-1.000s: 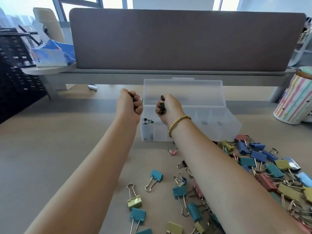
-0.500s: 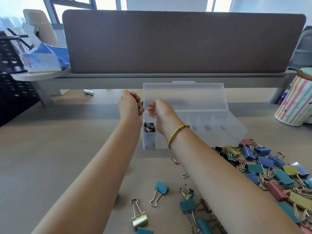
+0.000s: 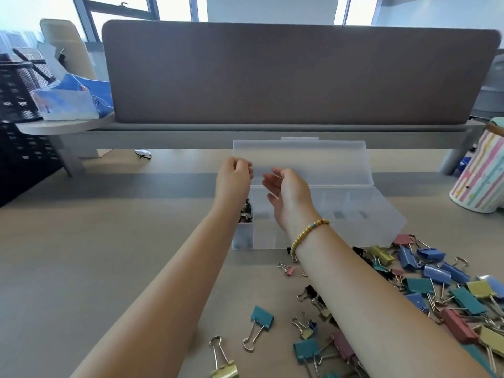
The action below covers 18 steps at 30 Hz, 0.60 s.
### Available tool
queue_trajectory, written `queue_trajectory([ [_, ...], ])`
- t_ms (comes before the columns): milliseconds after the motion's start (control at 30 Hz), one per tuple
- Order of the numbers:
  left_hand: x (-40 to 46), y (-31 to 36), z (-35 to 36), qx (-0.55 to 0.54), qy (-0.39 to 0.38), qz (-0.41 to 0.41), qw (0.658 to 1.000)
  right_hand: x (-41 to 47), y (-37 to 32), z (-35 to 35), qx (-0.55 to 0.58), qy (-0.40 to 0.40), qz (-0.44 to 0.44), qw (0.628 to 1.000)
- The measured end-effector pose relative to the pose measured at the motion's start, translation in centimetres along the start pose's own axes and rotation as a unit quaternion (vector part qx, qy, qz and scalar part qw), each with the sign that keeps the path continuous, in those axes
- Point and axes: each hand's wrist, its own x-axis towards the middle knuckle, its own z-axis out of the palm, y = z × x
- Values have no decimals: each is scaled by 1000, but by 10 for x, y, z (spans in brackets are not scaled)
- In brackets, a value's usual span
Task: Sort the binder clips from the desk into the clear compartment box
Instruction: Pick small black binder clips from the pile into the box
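Note:
The clear compartment box (image 3: pixel 381 214) stands on the desk with its lid (image 3: pixel 313 162) raised upright. Small dark binder clips (image 3: pixel 245 214) lie in its leftmost compartment. My left hand (image 3: pixel 234 177) hovers over that compartment with its fingers curled, and I see nothing in them. Beside it my right hand (image 3: pixel 290 199) hangs over the box with relaxed fingers, palm to the left, empty. A pile of coloured binder clips (image 3: pixel 436 282) lies at the right. A teal clip (image 3: pixel 261 317), a gold clip (image 3: pixel 224 370) and a small pink clip (image 3: pixel 289 270) lie nearer me.
A brown divider panel (image 3: pixel 272 77) closes off the back of the desk. A striped cup (image 3: pixel 480 173) stands at the far right. A black mesh organiser (image 3: pixel 16 105) and a blue tissue pack (image 3: pixel 68 105) sit at the left. Bare desk spreads to the left of my arms.
My right hand has let go of the dark clips it held and opened. My left hand has moved over the leftmost compartment, and its clip no longer shows.

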Motion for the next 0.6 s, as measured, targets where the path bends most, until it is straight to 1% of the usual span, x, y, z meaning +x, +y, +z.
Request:
queue_trajectory([
  [133,-1,5,-2,-1,-34,-16,999,-2,-1,-1,-8,-2,1,1000],
  [233,0,6,-5,31,-55,-29,998,-3,-2,-3,-30,-6,-3,1000],
  [300,0,6,-10,71,-68,-1,995,-4,-3,-4,-58,-18,-8,998],
  [333,-1,5,-14,105,-74,29,991,-5,-4,-5,-79,-29,-14,996],
  [367,-1,4,-20,157,-84,65,982,-5,-5,-6,-102,-39,-21,994],
  [400,-1,3,-25,221,-96,97,966,-4,-6,-7,-123,-46,-29,991],
  [433,-2,2,-28,275,-113,118,948,-4,-6,-7,-140,-51,-35,988],
  [467,-3,0,-31,293,-128,122,939,-3,-6,-8,-151,-55,-40,986],
  [500,-4,0,-32,274,-139,115,945,-3,-6,-9,-152,-57,-43,986],
  [567,-7,1,-31,147,-140,67,977,-2,-6,-9,-138,-57,-40,988],
  [600,-8,2,-30,81,-133,39,987,-2,-6,-10,-129,-55,-37,989],
])
